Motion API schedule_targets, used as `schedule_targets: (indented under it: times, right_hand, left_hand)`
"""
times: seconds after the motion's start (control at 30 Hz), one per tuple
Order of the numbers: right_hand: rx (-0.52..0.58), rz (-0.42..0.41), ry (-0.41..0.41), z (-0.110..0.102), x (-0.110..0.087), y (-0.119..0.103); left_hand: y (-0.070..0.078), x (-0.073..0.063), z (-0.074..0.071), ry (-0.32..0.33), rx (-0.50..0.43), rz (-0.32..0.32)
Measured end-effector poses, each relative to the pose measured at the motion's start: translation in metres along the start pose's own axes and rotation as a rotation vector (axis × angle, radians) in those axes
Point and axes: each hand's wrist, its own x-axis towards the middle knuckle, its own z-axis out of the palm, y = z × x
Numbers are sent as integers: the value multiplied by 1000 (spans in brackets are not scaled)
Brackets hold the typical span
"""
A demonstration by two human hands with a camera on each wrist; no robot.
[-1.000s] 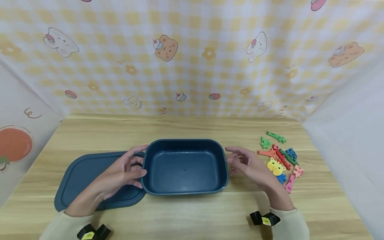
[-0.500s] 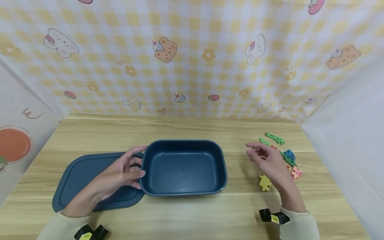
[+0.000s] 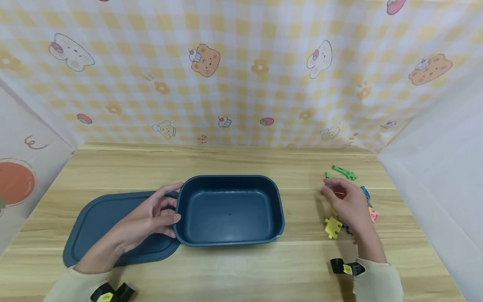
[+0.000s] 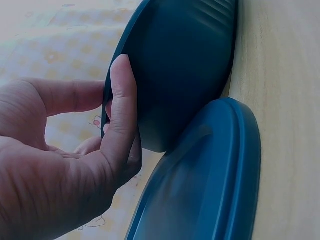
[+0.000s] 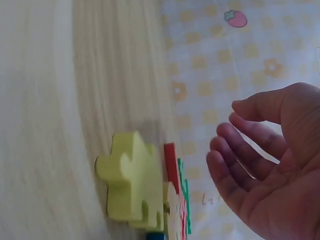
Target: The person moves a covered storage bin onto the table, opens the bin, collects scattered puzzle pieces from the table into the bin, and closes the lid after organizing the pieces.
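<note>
A dark blue rectangular box sits on the table, its inside bare. My left hand holds its left end; the left wrist view has the thumb at the rim and a finger along the outer wall. The matching blue lid lies under the left forearm, partly beneath the hand. On the right, my right hand hovers over a pile of colourful puzzle pieces, covering many of them. Its fingers are loosely bent, with a gap between thumb and fingertips and nothing held. A yellow puzzle piece lies near this hand.
A green puzzle piece lies at the back of the pile, a pink one at its right side. Behind the wooden table hangs a yellow checked cloth. White side sheets border the table.
My right hand has left the box's right end and moved right, over the puzzle pieces. My left hand stays at the box's left end.
</note>
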Motion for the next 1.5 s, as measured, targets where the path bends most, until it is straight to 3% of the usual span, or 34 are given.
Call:
schedule_targets:
  times: [0.2, 0.47, 0.7, 1.0, 1.27, 1.5]
  right_hand:
    - [-132, -55, 80, 3, 4, 13]
    - [-243, -107, -20, 7, 5, 22]
    - [-257, -124, -76, 7, 5, 23]
    - [-291, -63, -76, 7, 4, 25]
    - [-357, -57, -58, 7, 1, 24]
    - [-346, -30, -63, 9, 0, 24]
  left_hand:
    - [2, 1, 2, 2, 4, -2]
    - [1, -1, 1, 14, 9, 1]
    - [0, -3, 0, 6, 5, 11]
    - [1, -2, 1, 2, 2, 2]
    - [0, 0, 1, -13, -10, -3]
    - [0, -2, 0, -11, -6, 11]
